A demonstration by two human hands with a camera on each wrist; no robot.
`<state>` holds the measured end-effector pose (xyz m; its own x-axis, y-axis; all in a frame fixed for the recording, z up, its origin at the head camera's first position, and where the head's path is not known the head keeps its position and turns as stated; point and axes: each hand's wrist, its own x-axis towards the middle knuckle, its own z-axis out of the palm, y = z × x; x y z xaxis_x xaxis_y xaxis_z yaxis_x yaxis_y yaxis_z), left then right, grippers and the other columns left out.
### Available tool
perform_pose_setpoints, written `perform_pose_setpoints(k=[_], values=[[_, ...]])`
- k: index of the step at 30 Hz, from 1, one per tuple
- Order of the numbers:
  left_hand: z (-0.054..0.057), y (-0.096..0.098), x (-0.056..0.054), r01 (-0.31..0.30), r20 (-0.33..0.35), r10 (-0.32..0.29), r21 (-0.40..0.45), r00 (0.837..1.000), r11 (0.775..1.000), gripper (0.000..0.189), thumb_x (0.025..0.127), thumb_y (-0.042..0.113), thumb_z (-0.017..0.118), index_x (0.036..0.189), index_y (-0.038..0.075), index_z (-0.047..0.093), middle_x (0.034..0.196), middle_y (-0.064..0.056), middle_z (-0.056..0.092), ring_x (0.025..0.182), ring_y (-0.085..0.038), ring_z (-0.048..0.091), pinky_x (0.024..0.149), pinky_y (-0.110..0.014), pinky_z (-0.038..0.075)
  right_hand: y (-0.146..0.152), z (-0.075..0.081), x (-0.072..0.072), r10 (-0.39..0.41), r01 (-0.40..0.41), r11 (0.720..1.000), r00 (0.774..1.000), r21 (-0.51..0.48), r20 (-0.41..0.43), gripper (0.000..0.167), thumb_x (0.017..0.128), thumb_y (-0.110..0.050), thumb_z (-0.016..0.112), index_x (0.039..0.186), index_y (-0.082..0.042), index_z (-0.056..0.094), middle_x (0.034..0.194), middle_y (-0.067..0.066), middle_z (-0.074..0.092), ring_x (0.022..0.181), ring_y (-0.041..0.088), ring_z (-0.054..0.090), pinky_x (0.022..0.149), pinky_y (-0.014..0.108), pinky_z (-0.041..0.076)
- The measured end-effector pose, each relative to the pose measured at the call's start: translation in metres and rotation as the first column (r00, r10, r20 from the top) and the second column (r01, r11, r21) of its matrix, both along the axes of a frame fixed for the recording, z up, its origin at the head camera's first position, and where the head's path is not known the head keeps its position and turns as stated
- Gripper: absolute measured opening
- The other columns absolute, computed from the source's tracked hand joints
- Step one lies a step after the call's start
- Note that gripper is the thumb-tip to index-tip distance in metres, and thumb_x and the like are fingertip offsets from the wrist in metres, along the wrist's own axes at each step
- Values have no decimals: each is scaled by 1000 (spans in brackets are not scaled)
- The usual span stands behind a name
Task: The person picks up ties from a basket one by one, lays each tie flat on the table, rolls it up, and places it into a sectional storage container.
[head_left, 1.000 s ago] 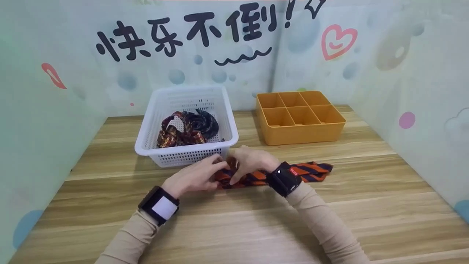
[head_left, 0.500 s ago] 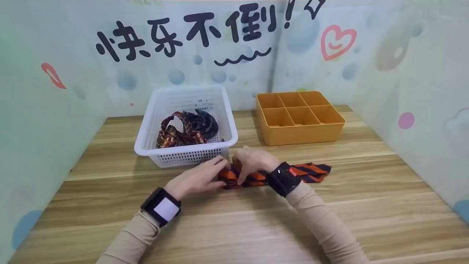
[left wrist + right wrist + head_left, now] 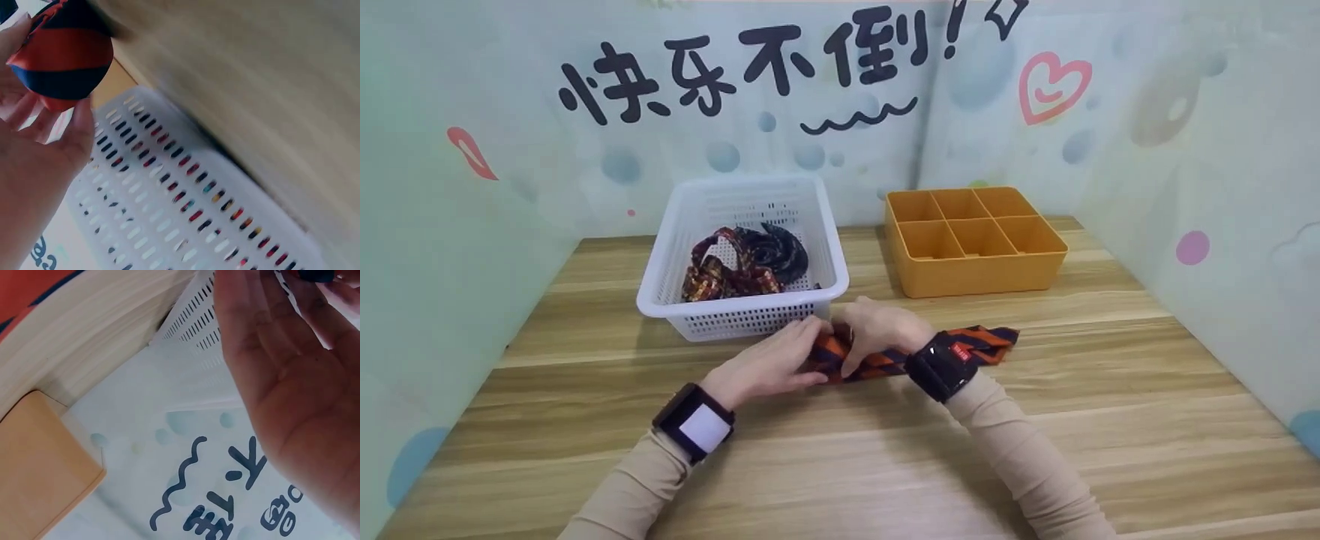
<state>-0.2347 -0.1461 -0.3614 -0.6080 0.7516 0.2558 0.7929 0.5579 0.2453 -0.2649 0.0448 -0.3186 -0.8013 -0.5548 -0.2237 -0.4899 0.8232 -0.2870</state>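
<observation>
An orange-and-navy striped necktie (image 3: 979,343) lies across the table in front of the white basket. Its left end is bunched into a roll. My left hand (image 3: 769,361) grips the left side of that roll; in the left wrist view, thumb and fingers of the left hand (image 3: 50,132) curl round the striped bundle (image 3: 67,59). Just to the right, my right hand (image 3: 881,328) pinches the tie with thumb and fingers bent down onto it. A small dark bit of the tie (image 3: 316,274) shows beyond the right hand (image 3: 298,377) in the right wrist view. The tie's flat tail runs out under the right wrist.
The white perforated basket (image 3: 742,307) stands just behind the hands, holding a dark rolled tie (image 3: 780,255) and a reddish patterned one (image 3: 720,277). An orange box with several compartments (image 3: 982,274) sits at the back right. Printed walls enclose the table.
The tie's tail has slid left toward the hands, and its tip now lies slightly twisted. Both hands stay at nearly the same place, their fingers shifting on the roll.
</observation>
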Motion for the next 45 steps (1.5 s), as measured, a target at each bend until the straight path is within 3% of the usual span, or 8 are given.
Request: perform_pose_setpoints(k=[4,14,18,23,29,35,41,45], values=[[1,1,1,23,38,-24,22,999,1000,39,82,13,69,113,4,47,111,-11,52,103,-25,59,93,-37,51,1,0,-1,-1,0,1000,1000,16,14,44,62,-27,87,99,-14,67,97,3,65,93,19,51,79,33,45],[9,1,4,41,-85,-47,-72,995,997,35,87,17,60,122,11,60,125,-15,48,110,-29,46,98,-41,45,1,4,1,66,-66,998,998,7,-24,55,65,-38,85,107,-15,57,101,1,65,93,18,55,78,32,48],[7,1,3,-6,-38,4,-65,999,998,51,85,21,66,130,4,49,125,-13,54,111,-30,51,99,-42,45,3,0,-3,54,-54,998,998,19,-34,48,63,-30,87,101,-12,63,96,2,69,88,17,59,75,30,49],[6,0,3,-56,50,56,-6,997,998,47,81,17,72,119,4,49,114,-11,53,103,-27,62,93,-38,52,7,-6,-9,35,-35,999,999,36,-9,38,62,-26,86,91,-11,67,87,2,69,77,14,57,65,25,45],[7,0,3,-60,2,60,-35,998,998,30,85,18,65,111,7,56,111,-10,50,95,-24,62,85,-36,55,9,-6,-8,32,-36,995,998,91,49,47,65,-35,84,101,-12,65,98,3,68,87,16,58,77,28,48],[9,0,6,-25,-57,22,-46,998,999,32,88,21,62,117,9,61,112,-14,53,100,-26,53,89,-40,50,9,-1,-6,105,-105,994,987,-7,122,76,69,-39,82,132,-16,45,128,7,59,116,23,55,102,38,44],[6,3,7,-30,-22,29,-53,999,998,52,86,32,66,131,8,53,116,-13,51,105,-28,51,93,-42,49,9,-3,-8,120,-123,990,992,72,43,59,67,-32,84,115,-12,57,112,6,64,101,21,56,88,36,49],[4,5,7,-43,51,44,-31,998,999,53,82,25,71,124,5,46,116,-11,53,106,-27,58,96,-39,50,8,-4,-7,105,-109,990,993,85,55,59,64,-28,86,114,-10,61,108,5,66,98,19,58,89,35,49]])
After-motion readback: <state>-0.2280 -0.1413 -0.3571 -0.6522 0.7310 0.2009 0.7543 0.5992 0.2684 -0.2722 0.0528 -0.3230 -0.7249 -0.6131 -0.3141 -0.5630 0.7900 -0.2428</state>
